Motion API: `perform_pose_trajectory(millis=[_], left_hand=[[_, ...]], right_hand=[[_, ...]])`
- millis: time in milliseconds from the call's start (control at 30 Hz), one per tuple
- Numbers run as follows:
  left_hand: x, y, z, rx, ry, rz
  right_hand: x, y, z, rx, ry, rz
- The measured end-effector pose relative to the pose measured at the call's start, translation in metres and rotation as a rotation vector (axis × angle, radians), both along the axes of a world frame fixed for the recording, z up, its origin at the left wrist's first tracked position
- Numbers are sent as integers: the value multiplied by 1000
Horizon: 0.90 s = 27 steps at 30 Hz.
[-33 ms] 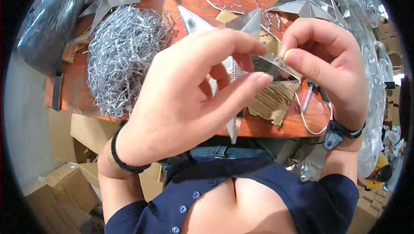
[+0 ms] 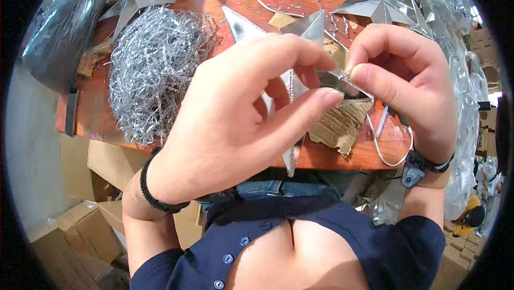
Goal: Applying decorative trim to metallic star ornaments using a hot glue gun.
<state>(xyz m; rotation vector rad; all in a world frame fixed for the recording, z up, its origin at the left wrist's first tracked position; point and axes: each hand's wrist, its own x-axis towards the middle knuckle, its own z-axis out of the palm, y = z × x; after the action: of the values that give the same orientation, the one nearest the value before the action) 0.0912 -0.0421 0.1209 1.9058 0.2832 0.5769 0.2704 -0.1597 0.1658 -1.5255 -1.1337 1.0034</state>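
Note:
A shiny silver star (image 2: 306,28) lies in front of me, its points edged with silver tinsel; my hands hide much of its middle. My left hand (image 2: 230,108) hovers over the star's left side. Its thumb and index finger are apart with nothing visible between them, while the other fingers curl inward. My right hand (image 2: 409,73) is closed, thumb and index finger pinching a thin silver tinsel strand (image 2: 344,77) at the star's right point. Beneath that point is a torn piece of cardboard (image 2: 340,124).
A big tangle of silver tinsel (image 2: 155,76) sits left on the red table (image 2: 310,157). More silver stars (image 2: 377,0) lie at the back. A white cord (image 2: 386,162) loops at right, near a thin metal tool shaft (image 2: 383,120). Clear plastic wrapping (image 2: 460,145) lines the right side.
My left hand has shifted very slightly right. The right fingertips and the tinsel strand have moved a little left; the star is nearly still.

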Motion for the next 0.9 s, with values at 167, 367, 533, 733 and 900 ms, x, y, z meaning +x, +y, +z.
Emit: perform_pose_trajectory(millis=[167,367,533,733,900], left_hand=[[0,0,-5,51,-36,-45],[-7,-2,-10,-261,31,-45],[-12,-3,-9,-248,13,9],[-14,1,-15,19,-11,22],[-24,12,-28,250,-51,58]], right_hand=[[-14,-5,-1,32,-107,5],[-15,-6,-6,72,-199,10],[-25,-4,-10,71,-27,0],[-22,2,-16,89,-83,63],[-8,10,-21,226,-473,58]])
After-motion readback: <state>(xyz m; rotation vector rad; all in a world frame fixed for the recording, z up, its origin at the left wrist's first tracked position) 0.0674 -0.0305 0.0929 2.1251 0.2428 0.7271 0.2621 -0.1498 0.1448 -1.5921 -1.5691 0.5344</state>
